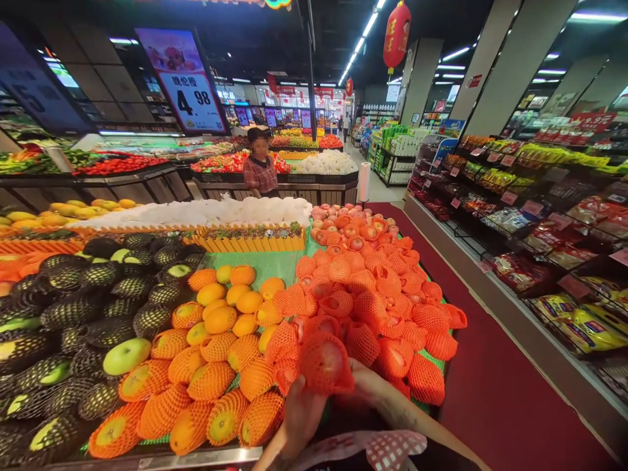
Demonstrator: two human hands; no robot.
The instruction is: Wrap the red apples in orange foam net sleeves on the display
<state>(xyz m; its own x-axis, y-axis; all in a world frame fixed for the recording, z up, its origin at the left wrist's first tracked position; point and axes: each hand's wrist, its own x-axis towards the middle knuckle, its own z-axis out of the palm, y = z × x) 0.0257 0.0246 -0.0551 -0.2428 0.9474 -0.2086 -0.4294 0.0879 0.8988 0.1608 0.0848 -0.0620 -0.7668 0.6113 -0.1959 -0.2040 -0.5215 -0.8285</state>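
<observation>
Both my hands hold one red apple (326,361) wrapped in an orange foam net, just above the front edge of the fruit stand. My left hand (300,413) grips it from below left, fingers curled round the net. My right hand (369,390) closes on it from the right, partly hidden behind the fruit. A pile of red apples in orange nets (383,307) lies right behind it. Oranges in nets (210,366) lie to the left, and green apples in black nets (83,327) farther left.
A person in a plaid shirt (260,171) stands behind the stand at the back. Shelves of packaged goods (554,261) line the right side of a red-floored aisle (485,386). A price sign (189,88) and a red lantern (396,33) hang overhead.
</observation>
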